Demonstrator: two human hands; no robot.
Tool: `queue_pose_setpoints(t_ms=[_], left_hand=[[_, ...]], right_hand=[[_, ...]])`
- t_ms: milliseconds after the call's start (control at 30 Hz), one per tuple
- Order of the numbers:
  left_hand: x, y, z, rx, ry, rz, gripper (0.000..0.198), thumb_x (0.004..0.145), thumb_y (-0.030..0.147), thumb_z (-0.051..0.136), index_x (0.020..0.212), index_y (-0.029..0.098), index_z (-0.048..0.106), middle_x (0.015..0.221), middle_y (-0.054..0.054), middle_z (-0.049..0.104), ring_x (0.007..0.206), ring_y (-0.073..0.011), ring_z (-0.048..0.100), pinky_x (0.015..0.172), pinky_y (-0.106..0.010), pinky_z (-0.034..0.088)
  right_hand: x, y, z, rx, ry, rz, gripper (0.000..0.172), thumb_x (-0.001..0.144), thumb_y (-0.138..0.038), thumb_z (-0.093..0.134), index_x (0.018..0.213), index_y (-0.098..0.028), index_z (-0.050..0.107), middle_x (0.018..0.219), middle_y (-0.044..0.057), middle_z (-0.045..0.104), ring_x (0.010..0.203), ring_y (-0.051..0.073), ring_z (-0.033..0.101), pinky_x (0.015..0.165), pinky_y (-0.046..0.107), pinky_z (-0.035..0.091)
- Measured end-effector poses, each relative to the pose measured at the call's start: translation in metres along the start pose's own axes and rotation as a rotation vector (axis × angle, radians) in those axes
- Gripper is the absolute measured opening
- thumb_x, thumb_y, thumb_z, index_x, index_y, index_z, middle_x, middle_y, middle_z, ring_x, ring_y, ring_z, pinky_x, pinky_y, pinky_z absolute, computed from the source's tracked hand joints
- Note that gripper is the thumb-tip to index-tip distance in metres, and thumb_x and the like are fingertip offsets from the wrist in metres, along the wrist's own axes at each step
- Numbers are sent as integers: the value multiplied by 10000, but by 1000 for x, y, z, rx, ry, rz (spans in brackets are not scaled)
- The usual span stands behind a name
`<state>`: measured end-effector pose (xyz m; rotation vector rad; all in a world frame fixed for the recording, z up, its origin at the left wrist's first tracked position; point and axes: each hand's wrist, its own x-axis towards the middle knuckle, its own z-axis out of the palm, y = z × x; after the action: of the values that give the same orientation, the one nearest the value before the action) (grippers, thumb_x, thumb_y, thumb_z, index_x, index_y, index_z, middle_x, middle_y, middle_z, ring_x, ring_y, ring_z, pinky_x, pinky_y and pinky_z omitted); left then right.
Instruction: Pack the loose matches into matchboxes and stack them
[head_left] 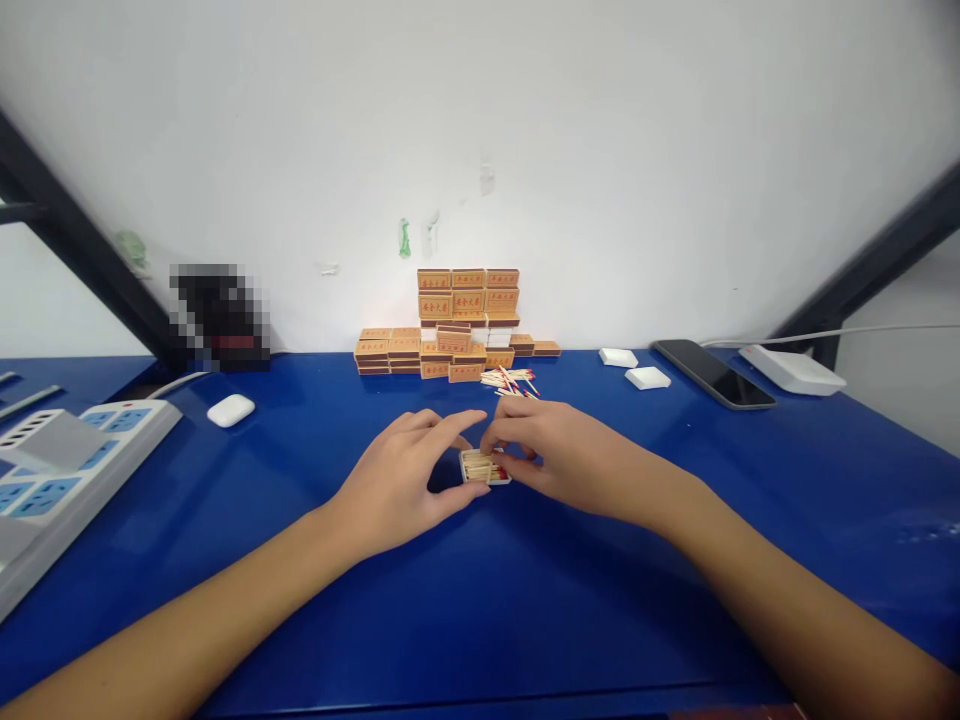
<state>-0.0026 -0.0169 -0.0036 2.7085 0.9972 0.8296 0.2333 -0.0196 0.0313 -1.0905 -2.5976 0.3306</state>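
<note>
One match tray [501,482], open-topped and filled with matches [478,466] laid lengthwise, sits on the blue tabletop [525,600] directly in front of me, between my two hands. Findings follow.

Left hand [405,480]: fingers [450,423] closed on the tray's left end, forefinger over the far side, thumb against the near side. Right hand [559,455]: closed on the tray's right end, where the red heads lie. I cannot tell whether the pads bear on the card wall or on the matches themselves. The tray appears to rest on the tabletop, though my hands hide part of it.

Handling assessment: the tray looks to be thin white card and very light. I judge it would crush or twist under a hard pinch. With no sleeve over it, the contents are free to spill if it tips, so it wants keeping level. The soundest hold is by the short end walls or low on the long sides, with light pressure only. The sticks are thin, brittle and inclined to roll, and the heads are better not rubbed.

Surroundings: loose matches [511,381] lie just beyond the tray, and behind them a stack of matchboxes [461,325] stands against the wall. Two empty white trays [647,378] and a phone [712,374] lie to the right, well apart. An earbud case [231,410] and a power strip [52,470] lie to the left.
</note>
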Motion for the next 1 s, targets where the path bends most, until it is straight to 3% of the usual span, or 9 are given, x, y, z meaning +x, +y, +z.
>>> queue_pose_setpoints(t_ms=[267, 633, 1000], left_hand=[[1, 0, -2, -51, -7, -9, 661, 914, 383, 771, 1479, 262, 450, 1117, -29, 778, 1068, -261, 682, 986, -474, 530], [-1, -3, 0, -96, -123, -67, 685, 873, 415, 814, 1460, 290, 483, 1168, -14, 782, 1180, -293, 673, 1027, -490, 526], [-1, -4, 1, -47, -145, -51, 677, 900, 434, 776, 1484, 271, 476, 1204, -52, 766, 1171, -303, 681, 1063, -523, 503]], right_hand=[[-5, 2, 1, 33, -61, 20, 100, 1003, -217, 615, 1013, -225, 714, 1029, 38, 627, 792, 151, 605, 722, 297, 452], [-1, 6, 3, 35, -140, 69, 96, 995, -153, 583, 961, -186, 667, 995, 41, 626, 790, 155, 596, 703, 289, 450], [-1, 2, 7, 34, -86, 80, 70, 945, -130, 603, 910, -184, 628, 972, 44, 635, 753, 150, 583, 674, 282, 433]])
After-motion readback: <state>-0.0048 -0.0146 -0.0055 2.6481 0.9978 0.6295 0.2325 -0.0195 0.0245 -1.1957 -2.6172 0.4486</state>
